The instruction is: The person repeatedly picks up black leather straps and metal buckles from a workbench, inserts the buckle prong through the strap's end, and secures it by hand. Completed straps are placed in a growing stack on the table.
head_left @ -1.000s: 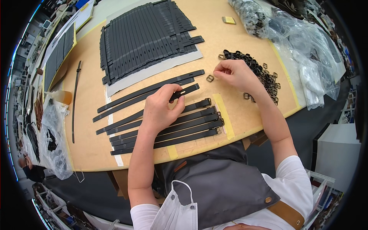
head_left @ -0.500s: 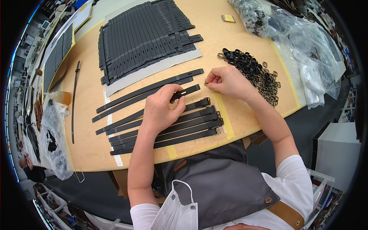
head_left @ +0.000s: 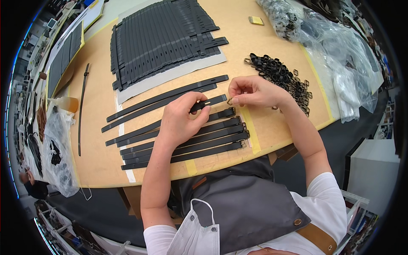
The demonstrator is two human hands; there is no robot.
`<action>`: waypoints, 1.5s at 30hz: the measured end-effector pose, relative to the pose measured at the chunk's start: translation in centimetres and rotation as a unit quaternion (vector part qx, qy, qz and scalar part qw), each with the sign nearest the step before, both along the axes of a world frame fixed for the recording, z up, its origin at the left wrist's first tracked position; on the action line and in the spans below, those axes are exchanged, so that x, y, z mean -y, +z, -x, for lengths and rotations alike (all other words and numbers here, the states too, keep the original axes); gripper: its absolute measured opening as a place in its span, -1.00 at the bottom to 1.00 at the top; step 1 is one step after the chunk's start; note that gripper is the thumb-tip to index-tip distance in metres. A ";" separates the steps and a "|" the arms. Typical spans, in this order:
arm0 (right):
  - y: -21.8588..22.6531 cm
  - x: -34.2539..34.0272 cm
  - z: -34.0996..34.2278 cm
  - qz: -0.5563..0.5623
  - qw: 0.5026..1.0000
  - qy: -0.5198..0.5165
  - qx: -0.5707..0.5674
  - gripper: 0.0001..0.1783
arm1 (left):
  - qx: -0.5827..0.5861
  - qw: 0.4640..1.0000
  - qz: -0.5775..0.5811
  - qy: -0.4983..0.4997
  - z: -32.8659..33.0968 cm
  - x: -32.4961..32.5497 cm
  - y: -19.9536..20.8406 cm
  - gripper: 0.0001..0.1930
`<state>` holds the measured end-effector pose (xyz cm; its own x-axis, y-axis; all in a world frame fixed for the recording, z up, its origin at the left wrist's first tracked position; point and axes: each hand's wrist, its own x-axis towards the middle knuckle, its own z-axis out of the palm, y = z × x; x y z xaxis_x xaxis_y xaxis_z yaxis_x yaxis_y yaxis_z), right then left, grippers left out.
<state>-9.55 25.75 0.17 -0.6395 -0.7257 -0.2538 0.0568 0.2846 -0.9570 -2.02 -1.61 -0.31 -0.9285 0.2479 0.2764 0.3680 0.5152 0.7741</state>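
Observation:
My left hand (head_left: 183,117) pinches a black leather strap (head_left: 217,100) close to its slotted end, which points right. Between the thumb and fingers of my right hand (head_left: 255,92) is a small brass-toned buckle (head_left: 230,101), right beside that strap end; whether the two touch I cannot tell. Below my left hand lie several straps fitted with buckles (head_left: 231,145), side by side with their buckles to the right. Two plain straps (head_left: 170,96) rest just beyond the hand.
Many black straps (head_left: 165,38) lie in rows on a pale sheet at the back. To the right is a heap of buckles and black loops (head_left: 282,76), with clear plastic bags (head_left: 340,55) past it. A bottle of amber liquid (head_left: 68,104) and another bag (head_left: 59,157) sit left.
My right hand has turned slightly and lowered the buckle towards the strap's end, so more of the buckle shows. The left hand keeps its grip; the whole view has shifted a little.

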 end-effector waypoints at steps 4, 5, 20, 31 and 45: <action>0.4 0.2 -0.2 0.028 0.998 0.047 -0.006 -0.80 | 0.039 0.999 -0.007 -0.033 -0.2 0.0 0.5 -0.80; 0.5 0.2 -0.3 0.022 0.998 0.056 -0.018 -0.79 | 0.056 0.998 -0.008 -0.041 -0.3 0.1 0.7 -0.80; 1.6 0.8 -0.1 0.013 0.987 0.144 -0.074 -0.75 | 0.054 0.998 -0.001 -0.045 -0.8 0.1 1.5 -0.81; 2.5 3.6 -1.9 -0.029 0.989 0.084 -0.122 -0.83 | 0.080 0.995 -0.020 -0.051 -1.1 -0.4 1.2 -0.76; 1.2 3.7 -1.9 0.035 0.996 0.014 0.087 -0.73 | 0.092 0.990 -0.034 -0.100 -1.2 -0.1 0.8 -0.76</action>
